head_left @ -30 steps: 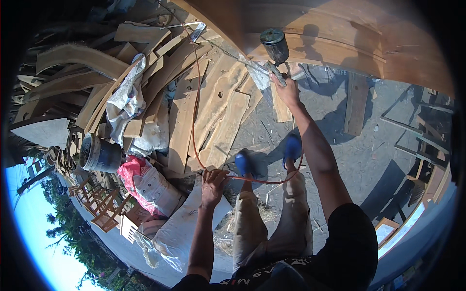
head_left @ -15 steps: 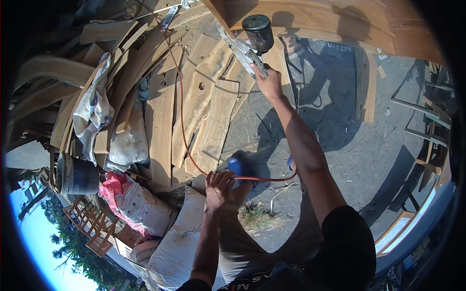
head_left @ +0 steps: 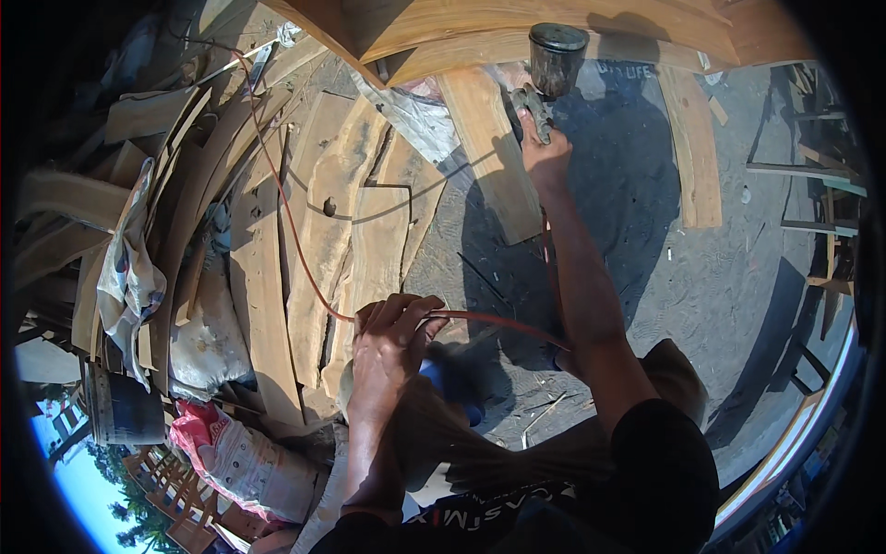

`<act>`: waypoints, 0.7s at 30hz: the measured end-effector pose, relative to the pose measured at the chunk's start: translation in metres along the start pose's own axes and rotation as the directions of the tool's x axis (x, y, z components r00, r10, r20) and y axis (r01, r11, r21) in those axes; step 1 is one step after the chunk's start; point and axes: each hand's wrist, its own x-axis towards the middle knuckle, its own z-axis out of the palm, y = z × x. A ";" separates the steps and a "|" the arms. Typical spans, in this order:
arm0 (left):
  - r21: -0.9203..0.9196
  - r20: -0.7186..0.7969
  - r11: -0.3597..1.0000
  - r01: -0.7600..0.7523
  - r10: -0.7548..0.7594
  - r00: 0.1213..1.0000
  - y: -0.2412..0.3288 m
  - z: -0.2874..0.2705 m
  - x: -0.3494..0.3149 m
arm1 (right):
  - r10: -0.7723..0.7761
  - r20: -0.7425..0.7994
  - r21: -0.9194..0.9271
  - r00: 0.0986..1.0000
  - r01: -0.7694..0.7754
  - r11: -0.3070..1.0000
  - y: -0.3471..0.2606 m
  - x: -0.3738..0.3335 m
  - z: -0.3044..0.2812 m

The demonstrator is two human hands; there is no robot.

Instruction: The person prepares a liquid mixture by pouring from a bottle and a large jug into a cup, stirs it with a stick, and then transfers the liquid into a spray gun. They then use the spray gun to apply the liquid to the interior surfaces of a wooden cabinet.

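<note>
My right hand, arm stretched ahead, is wrapped round the grip of a spray gun. A dark, lidded paint cup sits on top of the gun. Just beyond it stands a large piece of brown wooden furniture. Nearer to me, my left hand is closed round a thin orange-red hose. From that hand the hose runs up to the far left over the boards, and on the other side it passes behind my right forearm. What comes out of the nozzle, if anything, cannot be made out.
Flat wooden boards lie on the ground ahead and left, beside a heap of curved planks. A dark bucket and a pink-and-white sack stand at the left. Wooden frames line the right edge.
The spray gun and my right hand have shifted right along the furniture. My left hand has risen slightly, still gripping the hose, and the view has swung right.
</note>
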 end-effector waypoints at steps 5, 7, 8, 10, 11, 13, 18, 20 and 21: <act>0.018 0.012 0.995 -0.094 0.093 0.996 0.005 0.011 0.020 | -0.025 -0.168 0.019 0.985 0.028 0.999 0.045 0.028 -0.032; 0.007 0.017 0.995 -0.096 0.096 0.995 0.003 0.013 0.026 | 0.035 -0.198 0.016 0.980 -0.033 0.999 0.054 0.033 -0.044; 0.001 0.018 0.995 -0.095 0.095 0.995 0.002 0.014 0.028 | 0.051 -0.230 -0.010 0.972 -0.055 0.998 0.056 0.035 -0.049; 0.025 0.025 0.992 -0.127 0.126 0.992 -0.003 0.013 0.033 | 0.044 -0.244 -0.037 0.969 -0.055 0.998 0.055 0.035 -0.054; 0.039 0.025 0.990 -0.134 0.133 0.991 -0.006 0.012 0.034 | 0.023 -0.224 -0.037 0.974 -0.032 0.999 0.052 0.033 -0.054; 0.023 0.023 0.990 -0.138 0.138 0.990 -0.011 0.009 0.034 | 0.003 -0.158 -0.001 0.987 -0.003 1.000 0.041 0.025 -0.046; -0.054 0.014 0.989 -0.138 0.139 0.990 -0.027 0.004 0.028 | 0.061 0.015 -0.045 0.998 -0.060 0.997 0.001 -0.008 -0.008; -0.064 -0.013 0.991 -0.121 0.120 0.993 -0.036 0.003 0.022 | -0.007 0.054 -0.032 0.999 0.008 0.999 -0.017 -0.023 0.010; -0.069 -0.027 0.991 -0.114 0.113 0.993 -0.040 0.003 0.020 | 0.011 0.096 -0.037 0.995 -0.007 0.999 -0.025 -0.030 0.019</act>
